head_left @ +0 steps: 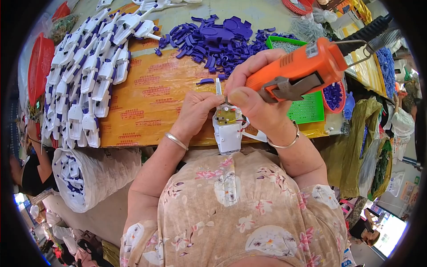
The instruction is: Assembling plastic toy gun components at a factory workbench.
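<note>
A white plastic housing (228,138) with a long narrow stem lies at the table's near edge, against my clothing. Its inside faces up, showing a small yellow-green circuit board (226,116) and red and black wires. My left hand (194,115) is closed, thumb and fingers pinching at the housing where the stem begins. Wrapped round an orange electric screwdriver (289,71) is my right hand (260,100). The tool slants down to the left, its front end over the housing. My fingers hide the bit and the spot it meets.
Stacked white-and-purple housings (84,80) cover the table's left side. Loose purple plastic parts (222,38) lie in a heap at the back. A green tray (321,107) and a red bowl (342,95) of purple pieces stand right. Below left hangs a white sack (106,173) holding more housings.
</note>
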A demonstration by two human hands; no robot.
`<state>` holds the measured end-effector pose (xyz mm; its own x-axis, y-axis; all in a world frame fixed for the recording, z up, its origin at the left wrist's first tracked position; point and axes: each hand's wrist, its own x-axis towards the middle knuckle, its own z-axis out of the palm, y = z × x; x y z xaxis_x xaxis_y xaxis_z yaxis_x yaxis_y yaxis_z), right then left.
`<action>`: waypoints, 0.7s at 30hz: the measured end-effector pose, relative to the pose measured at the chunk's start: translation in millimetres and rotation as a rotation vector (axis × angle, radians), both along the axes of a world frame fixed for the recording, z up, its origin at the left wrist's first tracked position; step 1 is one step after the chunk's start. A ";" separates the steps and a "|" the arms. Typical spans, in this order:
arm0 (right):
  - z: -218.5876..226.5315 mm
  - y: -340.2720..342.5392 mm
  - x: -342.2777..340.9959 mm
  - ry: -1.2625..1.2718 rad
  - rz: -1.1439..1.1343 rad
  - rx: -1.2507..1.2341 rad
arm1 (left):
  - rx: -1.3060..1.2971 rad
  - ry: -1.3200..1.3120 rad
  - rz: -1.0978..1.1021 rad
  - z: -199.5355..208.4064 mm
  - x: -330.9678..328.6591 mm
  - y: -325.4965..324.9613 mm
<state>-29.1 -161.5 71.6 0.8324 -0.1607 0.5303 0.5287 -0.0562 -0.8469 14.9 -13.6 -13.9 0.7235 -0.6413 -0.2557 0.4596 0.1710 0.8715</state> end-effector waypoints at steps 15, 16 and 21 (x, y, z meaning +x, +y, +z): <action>-16.2 11.8 7.7 -0.110 -0.012 -0.127 | 0.130 -0.361 -0.017 12.7 -1.9 0.4; -17.2 13.1 8.1 -0.129 0.015 -0.041 | 0.130 -0.363 -0.017 11.0 -0.9 0.4; 12.2 -5.4 -4.6 0.034 0.005 0.119 | 0.098 -0.084 -0.077 11.5 4.2 5.3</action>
<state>-33.7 -166.9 83.8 0.8503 -0.2169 0.4794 0.4999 0.0485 -0.8647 19.2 -8.3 -2.4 0.6948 -0.6703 -0.2608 0.3930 0.0501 0.9182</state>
